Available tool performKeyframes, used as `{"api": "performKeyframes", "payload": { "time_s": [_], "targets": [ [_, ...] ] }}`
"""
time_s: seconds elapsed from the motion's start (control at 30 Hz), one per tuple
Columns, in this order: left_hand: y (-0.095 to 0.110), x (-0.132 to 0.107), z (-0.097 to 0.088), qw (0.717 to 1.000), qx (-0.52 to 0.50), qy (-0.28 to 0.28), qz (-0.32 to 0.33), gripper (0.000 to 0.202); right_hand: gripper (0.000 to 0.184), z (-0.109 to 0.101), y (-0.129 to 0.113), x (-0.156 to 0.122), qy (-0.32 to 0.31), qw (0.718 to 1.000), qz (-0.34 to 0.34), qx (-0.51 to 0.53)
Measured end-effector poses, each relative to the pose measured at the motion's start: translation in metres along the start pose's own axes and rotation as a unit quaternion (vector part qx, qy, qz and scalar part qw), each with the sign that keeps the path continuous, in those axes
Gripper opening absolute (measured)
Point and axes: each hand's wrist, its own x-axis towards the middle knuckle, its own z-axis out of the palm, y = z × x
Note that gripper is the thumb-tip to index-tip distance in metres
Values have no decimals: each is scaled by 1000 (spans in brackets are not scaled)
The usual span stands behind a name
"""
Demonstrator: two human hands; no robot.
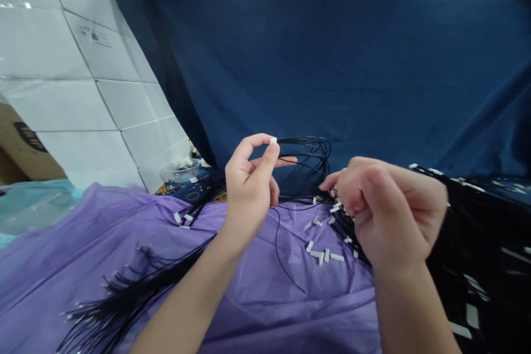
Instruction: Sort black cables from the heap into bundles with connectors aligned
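Note:
My left hand [251,174] pinches a small white connector [273,141] between thumb and forefinger, above the purple sheet. Thin black wires [319,146] run rightward from the connector and bend back in a loop towards my left fingers. My right hand [385,204] is off to the right of the loop, its fingers curled and the thumb folded over them. Whether anything sits inside that hand is hidden. Below and between the hands, several loose white connectors [327,255] lie on the sheet. A single black wire [279,243] trails down from near my left hand.
A bundle of black wires [136,287] lies on the purple sheet [257,310] at lower left. More black wires with white connectors [473,265] cover the right side. Behind stand a clear bowl [180,170], a dark blue cloth [332,66] and a white tiled wall [62,94].

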Motion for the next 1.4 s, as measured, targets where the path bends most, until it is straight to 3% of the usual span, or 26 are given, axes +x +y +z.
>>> {"api": "performKeyframes", "payload": {
  "time_s": [0.1, 0.3, 1.03, 1.17, 1.3, 1.4],
  "targets": [
    [1, -2, 1, 1000, 10, -4, 7, 24, 50, 1, 7, 1, -40, 996, 27, 79],
    [0, -3, 2, 1000, 20, -1, -6, 30, 60, -5, 14, 5, -77, 985, 120, 95],
    [-1, -4, 4, 1000, -1, 5, 2, 26, 58, -8, 7, 4, -104, 979, 135, 112],
    [1, -5, 4, 1000, 2, 3, 0, 24, 56, -6, 7, 5, -86, 986, 126, 63],
    [4, -1, 1, 1000, 2, 18, 11, 23, 47, -7, 5, 9, -42, 990, 120, -68],
    [4, 5, -4, 998, -17, 55, 29, 24, 46, -7, 8, 11, -62, 980, 152, -115]
  ]
}}
